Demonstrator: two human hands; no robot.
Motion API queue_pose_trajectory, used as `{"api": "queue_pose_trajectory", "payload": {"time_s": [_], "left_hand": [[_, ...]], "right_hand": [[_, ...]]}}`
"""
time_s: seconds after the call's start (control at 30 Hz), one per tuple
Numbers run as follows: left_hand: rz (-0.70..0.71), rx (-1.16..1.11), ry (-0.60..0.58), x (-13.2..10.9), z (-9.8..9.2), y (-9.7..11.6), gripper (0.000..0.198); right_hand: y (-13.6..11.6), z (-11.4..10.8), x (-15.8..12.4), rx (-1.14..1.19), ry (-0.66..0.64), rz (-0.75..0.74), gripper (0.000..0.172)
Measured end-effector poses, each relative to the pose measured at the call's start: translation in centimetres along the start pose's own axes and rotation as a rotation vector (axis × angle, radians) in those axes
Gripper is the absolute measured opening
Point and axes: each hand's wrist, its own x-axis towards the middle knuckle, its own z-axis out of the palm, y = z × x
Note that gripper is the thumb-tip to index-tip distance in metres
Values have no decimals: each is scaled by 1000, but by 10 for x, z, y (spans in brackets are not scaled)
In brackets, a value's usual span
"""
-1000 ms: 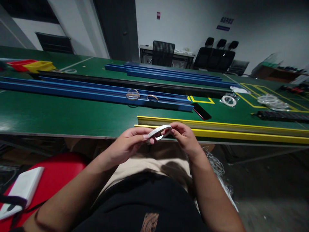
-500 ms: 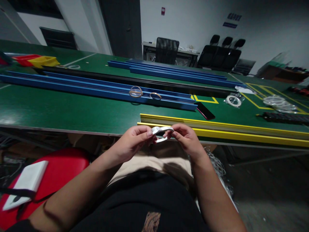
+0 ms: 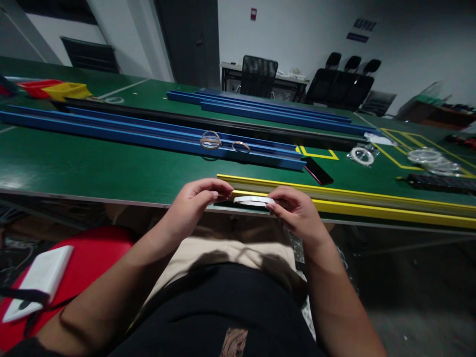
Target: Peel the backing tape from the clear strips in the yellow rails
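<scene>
A thin white ring (image 3: 253, 200), like a narrow roll of tape, hangs level near the table's front edge. My right hand (image 3: 297, 210) pinches its right end between thumb and fingers. Beside its left end is my left hand (image 3: 199, 201), fingers stretched forward and thumb apart from them, with nothing visible in it. Just behind the ring lies a yellow channel rail (image 3: 372, 206) along the front edge of the green table (image 3: 111, 171).
Blue channel rails (image 3: 148, 139) lie across the table, two tan-edged rings (image 3: 210, 141) resting on the nearer ones. A phone (image 3: 319, 171) lies by their right end. Plastic-wrapped rings (image 3: 362, 156) sit farther right. A red stool (image 3: 100, 258) holding a white object stands at my left.
My left hand has let go of the white ring and moved slightly left and away. The ring has turned flatter, and my right hand still pinches it.
</scene>
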Motion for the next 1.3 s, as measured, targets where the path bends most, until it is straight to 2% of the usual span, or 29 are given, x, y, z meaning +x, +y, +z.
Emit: {"api": "queue_pose_trajectory", "payload": {"time_s": [0.1, 0.17, 0.27, 0.37, 0.5, 0.7, 0.83, 1.03, 1.17, 1.3], "left_hand": [[-61, 51, -23, 5, -3, 7, 20], [-77, 134, -22, 8, -1, 14, 27], [-35, 246, -66, 13, 3, 23, 37], [2, 291, -107, 19, 5, 24, 33], [18, 302, -59, 27, 3, 20, 27], [-128, 169, -148, 39, -9, 14, 28], [-130, 210, -42, 45, -15, 11, 29], [-58, 299, 107, 50, -18, 11, 35], [2, 426, 173, 54, -26, 4, 32], [23, 523, 140, 61, -36, -15, 31]], "right_hand": [[-12, -6, 6, -181, -44, -107, 12], [-19, -9, 11, -262, -73, -164, 11], [-28, -12, 20, -337, -102, -231, 11], [-33, -14, 28, -392, -116, -303, 9], [-33, -16, 38, -433, -111, -363, 8], [-30, -21, 50, -529, -92, -422, 7], [-26, -22, 55, -556, -118, -432, 9], [-21, -23, 64, -576, -172, -358, 17], [-25, -34, 76, -634, -321, -149, 27], [-27, -45, 91, -849, -440, 72, 33]]}}
